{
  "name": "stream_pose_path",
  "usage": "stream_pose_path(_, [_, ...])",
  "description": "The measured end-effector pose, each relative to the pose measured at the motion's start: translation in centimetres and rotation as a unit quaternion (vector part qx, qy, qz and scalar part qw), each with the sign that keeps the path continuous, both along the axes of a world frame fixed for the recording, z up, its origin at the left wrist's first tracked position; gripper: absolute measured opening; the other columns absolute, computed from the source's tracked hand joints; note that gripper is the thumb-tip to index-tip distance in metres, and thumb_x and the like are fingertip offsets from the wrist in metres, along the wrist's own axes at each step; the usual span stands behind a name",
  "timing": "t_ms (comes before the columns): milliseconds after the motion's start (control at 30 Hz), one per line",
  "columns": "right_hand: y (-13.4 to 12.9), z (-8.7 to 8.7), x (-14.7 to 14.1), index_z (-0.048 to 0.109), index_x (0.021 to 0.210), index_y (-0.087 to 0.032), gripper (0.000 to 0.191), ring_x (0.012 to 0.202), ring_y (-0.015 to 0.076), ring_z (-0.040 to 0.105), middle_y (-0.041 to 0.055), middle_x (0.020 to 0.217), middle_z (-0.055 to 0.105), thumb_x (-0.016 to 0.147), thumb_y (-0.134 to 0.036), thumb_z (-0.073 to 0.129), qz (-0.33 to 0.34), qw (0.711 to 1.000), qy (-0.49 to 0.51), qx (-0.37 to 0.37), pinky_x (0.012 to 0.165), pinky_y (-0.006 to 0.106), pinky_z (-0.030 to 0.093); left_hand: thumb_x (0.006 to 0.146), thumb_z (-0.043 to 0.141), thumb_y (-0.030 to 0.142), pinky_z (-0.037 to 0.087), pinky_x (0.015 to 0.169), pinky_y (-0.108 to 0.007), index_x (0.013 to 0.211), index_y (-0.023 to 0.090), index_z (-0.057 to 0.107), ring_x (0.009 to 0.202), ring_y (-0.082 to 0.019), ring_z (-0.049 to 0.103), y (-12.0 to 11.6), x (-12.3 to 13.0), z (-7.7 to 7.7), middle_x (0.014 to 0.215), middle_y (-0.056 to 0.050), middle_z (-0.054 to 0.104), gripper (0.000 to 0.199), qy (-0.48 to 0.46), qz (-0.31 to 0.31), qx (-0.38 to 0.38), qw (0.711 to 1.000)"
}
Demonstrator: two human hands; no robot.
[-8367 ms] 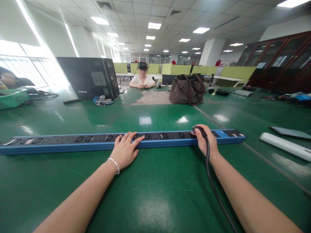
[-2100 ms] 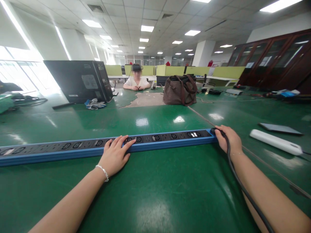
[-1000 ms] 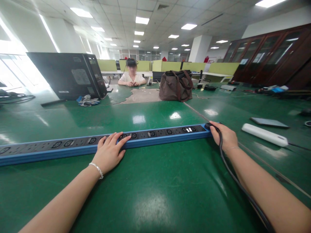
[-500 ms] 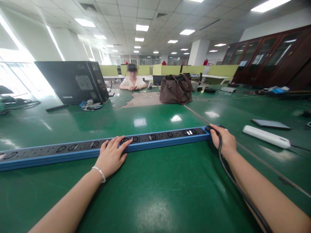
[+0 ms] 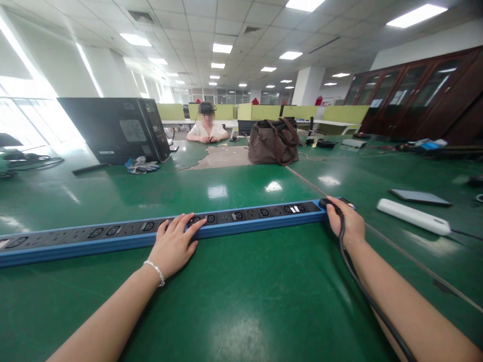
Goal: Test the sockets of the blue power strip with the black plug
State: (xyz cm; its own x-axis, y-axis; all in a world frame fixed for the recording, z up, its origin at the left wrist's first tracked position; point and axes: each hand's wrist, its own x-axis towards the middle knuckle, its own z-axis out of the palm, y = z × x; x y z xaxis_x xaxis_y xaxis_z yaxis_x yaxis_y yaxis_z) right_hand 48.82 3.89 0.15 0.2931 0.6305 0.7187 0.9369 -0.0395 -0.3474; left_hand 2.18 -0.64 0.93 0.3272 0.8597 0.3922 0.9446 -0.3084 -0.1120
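Holding plug (image 5: 323,202) against power strip (image 5: 241,230) | right hand (image 5: 347,222) grasping plug, left hand (image 5: 174,242) spread atop | seating hidden; plug not yet released

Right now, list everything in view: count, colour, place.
table: 1, green, foreground
strip: 1, blue and black, across table
plug: 1, black, near strip's right end
cord: 1, black, plug to bottom edge
bar: 1, white, right
slab: 1, grey, behind bar
bag: 1, brown, far middle
computer case: 1, black, far left
gloves: count unclear, grey-blue, before case
rod: 1, black, left of gloves
cables: uncounted, black, left edge
clutter: uncounted, mixed, far right
person: 1, white top, across table
partitions: several, yellow-green, background
cabinet: 1, brown, right rear
windows: uncounted, white, left
lights: several, white, ceiling
bracelet: 1, silvery, left wrist
left hand: 1, bare, on strip
right hand: 1, bare, holding plug
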Motion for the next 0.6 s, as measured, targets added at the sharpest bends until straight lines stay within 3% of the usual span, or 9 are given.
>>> stream_pose_path(200, [0.05, 0.34, -0.17, 0.062, 0.116, -0.023, 0.046, 0.071, 0.0255, 0.064, 0.0091, 0.091, 0.07, 0.08, -0.046, 0.045, -0.056, 0.997, 0.018, -0.057, 0.063, 0.037, 0.05, 0.082, 0.045, 0.028, 0.024, 0.102, -0.048, 0.132, 0.037, 0.042, 0.126, -0.027, 0.039, 0.04, -0.02, 0.02, 0.138, -0.005, 0.044, 0.051, -0.006, -0.001, -0.002, 1.0])
stream_pose_path(433, [0.46, -0.01, 0.52, 0.07, 0.094, -0.023, 0.044, 0.061, 0.0231, 0.061, 0.0084, 0.074, 0.069, 0.08, -0.054, 0.042, -0.056, 0.997, -0.021, -0.04, 0.054, 0.033, 0.045, 0.082, 0.045, 0.029, 0.024, 0.103, -0.049, 0.132, 0.036, 0.042, 0.126, -0.027, 0.038, -0.07, -0.01, 0.13, 0.138, -0.006, 0.044, 0.05, -0.008, 0.002, -0.009, 1.0])
stream_pose_path(600, [0.49, 0.14, 0.5, 0.07, 0.094, -0.023, 0.044, 0.064, 0.0252, 0.062, 0.0096, 0.08, 0.07, 0.081, -0.053, 0.041, -0.062, 0.996, -0.003, -0.068, 0.055, 0.035, 0.045, 0.082, 0.045, 0.029, 0.023, 0.103, -0.049, 0.132, 0.037, 0.042, 0.126, -0.027, 0.039, -0.02, -0.06, 0.07, 0.138, -0.006, 0.044, 0.051, -0.008, 0.001, -0.005, 1.0])
